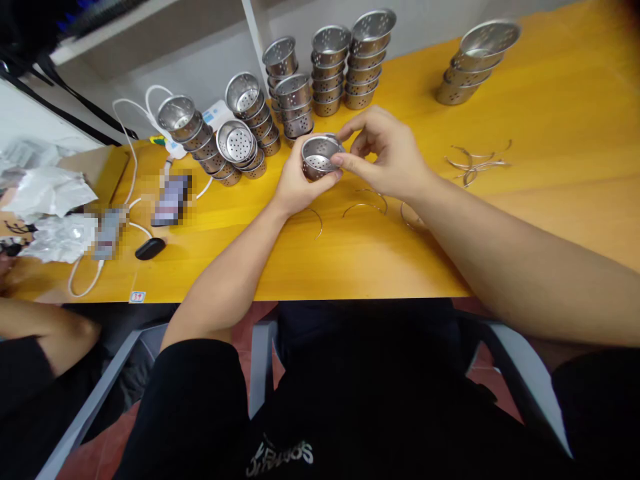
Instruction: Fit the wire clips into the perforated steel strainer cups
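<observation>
A perforated metal cup (318,162) is held above the yellow table by my left hand (299,179), whose fingers and thumb wrap round its side. My right hand (383,152) pinches at the cup's right rim with thumb and index finger; any small part between them is too small to make out. Thin curved wires (365,205) lie on the table below my hands, and another curved wire (318,223) lies near my left wrist. More curved wires (470,164) form a loose pile to the right.
Stacks of perforated cups (327,73) stand along the back, with a separate stack (467,67) at the back right. On the left are a phone (171,200), a black case (150,249), white cables and plastic bags (60,237). A person's arm (55,330) is at the lower left.
</observation>
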`<state>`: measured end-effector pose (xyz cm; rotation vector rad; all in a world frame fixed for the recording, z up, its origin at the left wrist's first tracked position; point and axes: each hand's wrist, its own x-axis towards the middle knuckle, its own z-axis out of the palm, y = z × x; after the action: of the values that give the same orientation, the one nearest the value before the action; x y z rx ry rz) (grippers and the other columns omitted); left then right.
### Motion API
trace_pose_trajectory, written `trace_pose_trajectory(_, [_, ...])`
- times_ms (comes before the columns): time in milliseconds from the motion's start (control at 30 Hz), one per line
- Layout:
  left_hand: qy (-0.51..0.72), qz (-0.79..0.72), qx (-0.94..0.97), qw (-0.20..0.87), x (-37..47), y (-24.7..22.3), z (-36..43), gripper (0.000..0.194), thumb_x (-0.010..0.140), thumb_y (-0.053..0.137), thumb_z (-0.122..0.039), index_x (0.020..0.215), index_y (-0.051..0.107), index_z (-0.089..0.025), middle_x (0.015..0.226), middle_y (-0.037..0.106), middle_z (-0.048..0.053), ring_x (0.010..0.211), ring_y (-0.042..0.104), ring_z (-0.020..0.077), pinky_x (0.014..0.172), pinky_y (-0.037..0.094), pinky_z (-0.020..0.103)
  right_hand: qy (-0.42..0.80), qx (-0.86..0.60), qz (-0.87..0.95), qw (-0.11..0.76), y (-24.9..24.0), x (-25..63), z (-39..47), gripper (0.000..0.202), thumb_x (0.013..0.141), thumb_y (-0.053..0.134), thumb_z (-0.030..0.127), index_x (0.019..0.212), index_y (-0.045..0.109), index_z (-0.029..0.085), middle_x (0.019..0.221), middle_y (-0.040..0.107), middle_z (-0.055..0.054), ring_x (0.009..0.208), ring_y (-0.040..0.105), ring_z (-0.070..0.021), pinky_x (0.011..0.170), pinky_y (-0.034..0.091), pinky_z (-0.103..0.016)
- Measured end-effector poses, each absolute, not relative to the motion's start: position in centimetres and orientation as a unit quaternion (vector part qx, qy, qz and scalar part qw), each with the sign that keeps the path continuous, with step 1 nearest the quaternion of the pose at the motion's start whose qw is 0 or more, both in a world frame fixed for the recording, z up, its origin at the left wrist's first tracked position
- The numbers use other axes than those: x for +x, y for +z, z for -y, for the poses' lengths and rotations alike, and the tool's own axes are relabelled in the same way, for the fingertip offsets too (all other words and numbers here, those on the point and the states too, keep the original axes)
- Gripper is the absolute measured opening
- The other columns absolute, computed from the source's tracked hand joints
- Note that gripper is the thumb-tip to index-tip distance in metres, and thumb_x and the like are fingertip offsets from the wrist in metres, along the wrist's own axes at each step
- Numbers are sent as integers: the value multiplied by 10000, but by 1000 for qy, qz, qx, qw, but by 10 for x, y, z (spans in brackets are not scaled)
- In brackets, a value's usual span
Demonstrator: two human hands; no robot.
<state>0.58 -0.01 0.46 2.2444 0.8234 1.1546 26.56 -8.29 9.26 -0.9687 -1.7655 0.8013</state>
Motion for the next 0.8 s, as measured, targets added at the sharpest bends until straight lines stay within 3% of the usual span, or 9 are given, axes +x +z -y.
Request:
trace_pose_trajectory(167, [427,-338,806,230,0,9,3,914,1074,874,-812,1770,524,-332,1719,760,150,1682,759,392,1506,575,624,261,-337,763,486,77,268,72,748,927,905,1072,1261,923,403,1410,834,-141,1288,805,-473,1141,728,-704])
trace_pose_trajectory(433, [392,-340,829,209,9,25,25,1000,1120,739,-887,1874,368,-346,1766,710,154,1703,755,383,1469,613,570,238,-325,808,430,69,262,75,758,1006,811,1077,1289,971,392,1523,800,-158,1571,695,-536,1411,557,-812])
trace_pose_trajectory(633, [385,-376,813,220,12,31,33,1047,1133,793,-776,1935,243,-388,1894,589,163,1755,700,370,1457,637,526,221,-357,777,468,72,267,69,731,974,845,1076,1196,952,387,1462,815,-164,1470,729,-519,1311,642,-799])
trace_pose_trajectory(800, [381,-429,788,221,0,20,17,1169,1049,943,-712,1954,248,-453,2062,399,147,1837,590,450,1467,622,630,181,-428,717,520,69,285,50,710,977,801,1105,1225,940,455,1448,810,-116,1419,734,-519,1179,672,-824])
